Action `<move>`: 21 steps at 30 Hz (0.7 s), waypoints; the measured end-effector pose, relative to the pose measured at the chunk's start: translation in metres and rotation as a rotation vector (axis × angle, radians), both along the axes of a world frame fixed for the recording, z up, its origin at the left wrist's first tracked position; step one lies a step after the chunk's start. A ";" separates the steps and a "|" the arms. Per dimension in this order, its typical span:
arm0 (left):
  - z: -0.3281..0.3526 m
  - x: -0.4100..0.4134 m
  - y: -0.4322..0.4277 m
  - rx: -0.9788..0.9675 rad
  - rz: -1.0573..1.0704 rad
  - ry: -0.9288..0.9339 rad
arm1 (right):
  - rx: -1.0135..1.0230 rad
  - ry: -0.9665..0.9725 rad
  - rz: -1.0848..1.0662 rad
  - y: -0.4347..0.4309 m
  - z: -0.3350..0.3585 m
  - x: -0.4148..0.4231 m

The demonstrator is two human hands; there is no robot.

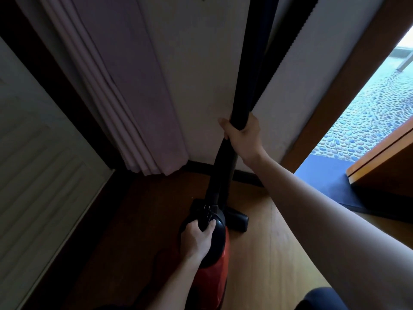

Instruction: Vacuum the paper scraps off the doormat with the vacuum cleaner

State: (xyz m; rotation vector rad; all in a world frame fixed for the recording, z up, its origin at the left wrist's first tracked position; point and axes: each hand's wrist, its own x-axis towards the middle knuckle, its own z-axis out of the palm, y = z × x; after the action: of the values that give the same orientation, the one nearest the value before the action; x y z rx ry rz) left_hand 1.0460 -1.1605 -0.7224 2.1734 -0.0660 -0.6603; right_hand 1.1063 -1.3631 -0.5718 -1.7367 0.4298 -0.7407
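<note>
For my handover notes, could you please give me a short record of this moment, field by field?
left hand: grips the top handle of the vacuum cleaner body
right hand: grips the black tube
floor nozzle: on the wooden floor, near the wall, not on the mat
doormat: dark, on the floor to the right of the nozzle
paper scraps: none visible

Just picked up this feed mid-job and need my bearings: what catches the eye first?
Mid-frame, the right hand grips the black tube in front of the pale wall. Below it, the left hand holds the top of the red vacuum cleaner on the wooden floor. At right, a dark mat lies at the bright open doorway.
</note>
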 end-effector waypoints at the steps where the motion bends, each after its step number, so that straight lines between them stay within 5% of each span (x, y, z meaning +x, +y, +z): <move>1: -0.002 0.001 -0.001 0.000 0.000 -0.006 | 0.005 0.000 0.000 -0.001 0.000 0.000; 21: -0.004 -0.001 -0.007 0.036 -0.001 -0.083 | 0.061 0.061 -0.109 0.002 -0.002 0.004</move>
State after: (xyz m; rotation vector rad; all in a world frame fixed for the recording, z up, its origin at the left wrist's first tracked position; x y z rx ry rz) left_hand 1.0451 -1.1675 -0.7264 2.2347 -0.0993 -0.5760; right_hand 1.1099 -1.3614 -0.5739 -1.6916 0.5873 -0.7464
